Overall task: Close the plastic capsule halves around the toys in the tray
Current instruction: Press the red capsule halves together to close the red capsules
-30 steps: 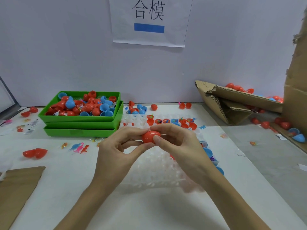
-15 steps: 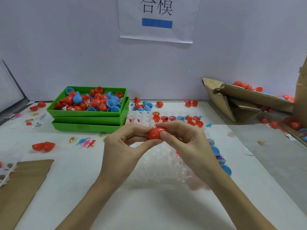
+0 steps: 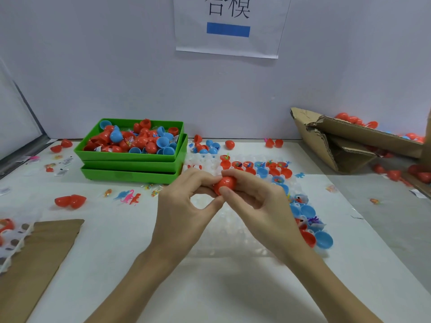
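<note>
A round red plastic capsule (image 3: pixel 225 184) is held above the clear white plastic dimpled tray (image 3: pixel 235 231), pinched from both sides. The left hand (image 3: pixel 184 206) is curled on the capsule's left side with fingertips and thumb, the right hand (image 3: pixel 258 206) is curled round its right side, thumb pressed on the front. Whether the halves are fully seated cannot be told. On the tray's far and right-hand parts, open red and blue capsule halves (image 3: pixel 263 170) are seated in the dimples, several with small toys inside; the cells under the hands look unfilled. Left of the tray, stacked green plastic bins (image 3: pixel 133 169) are seen, the top one heaped with loose red and blue halves. Small plastic dinosaur toys (image 3: pixel 128 197) and a red joined capsule pair (image 3: pixel 70 201) lie on the white table (image 3: pixel 112 241) left of the tray. A flat brown cardboard sheet (image 3: pixel 35 257) lies further left. A torn cardboard box (image 3: pixel 345 141) holding red capsules is placed right of the tray. A white paper sign (image 3: pixel 229 24) with a blue bar is fixed on the wall beyond the tray.
</note>
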`<state>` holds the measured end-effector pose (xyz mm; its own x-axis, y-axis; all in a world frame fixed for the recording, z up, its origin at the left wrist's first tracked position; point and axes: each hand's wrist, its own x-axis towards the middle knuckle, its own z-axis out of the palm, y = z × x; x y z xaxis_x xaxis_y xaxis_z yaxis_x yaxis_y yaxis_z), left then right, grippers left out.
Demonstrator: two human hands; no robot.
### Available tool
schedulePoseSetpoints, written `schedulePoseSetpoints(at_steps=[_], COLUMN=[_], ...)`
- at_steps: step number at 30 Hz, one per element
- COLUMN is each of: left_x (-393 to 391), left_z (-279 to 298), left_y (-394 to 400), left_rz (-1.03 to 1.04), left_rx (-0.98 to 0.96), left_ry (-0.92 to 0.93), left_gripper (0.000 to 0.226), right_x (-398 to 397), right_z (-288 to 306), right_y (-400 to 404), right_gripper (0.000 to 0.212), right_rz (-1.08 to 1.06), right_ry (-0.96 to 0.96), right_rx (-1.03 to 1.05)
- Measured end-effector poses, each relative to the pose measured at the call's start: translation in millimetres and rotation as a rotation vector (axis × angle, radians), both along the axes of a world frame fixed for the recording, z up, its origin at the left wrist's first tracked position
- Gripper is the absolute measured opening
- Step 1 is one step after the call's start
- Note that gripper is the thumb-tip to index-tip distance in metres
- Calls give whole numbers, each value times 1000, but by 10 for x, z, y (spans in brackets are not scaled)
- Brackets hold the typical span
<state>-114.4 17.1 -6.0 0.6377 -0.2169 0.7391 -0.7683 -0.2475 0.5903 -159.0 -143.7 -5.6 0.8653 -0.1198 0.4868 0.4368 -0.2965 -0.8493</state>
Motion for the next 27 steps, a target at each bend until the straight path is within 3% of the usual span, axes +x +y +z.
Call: schedulePoseSetpoints(at_steps=[8, 15, 22, 27], left_x=[-45, -41, -32, -34], left_z=[56, 75, 78, 50], left_y=[-23, -11, 14, 8], left_rz=[-29, -51, -49, 7], left_rx=[-93, -101, -66, -46], left_ry=[81, 132, 100, 13], left_gripper=[33, 34, 33, 28], right_x=[-9, -10, -26, -36], right_z=[52, 40, 31, -17], right_y=[-44, 0, 4, 81], right_gripper=[23, 23, 23, 34], right_rz=[-2, 53, -54, -61], right_ry=[16, 137, 42, -44], right_rx=[112, 403, 208, 89])
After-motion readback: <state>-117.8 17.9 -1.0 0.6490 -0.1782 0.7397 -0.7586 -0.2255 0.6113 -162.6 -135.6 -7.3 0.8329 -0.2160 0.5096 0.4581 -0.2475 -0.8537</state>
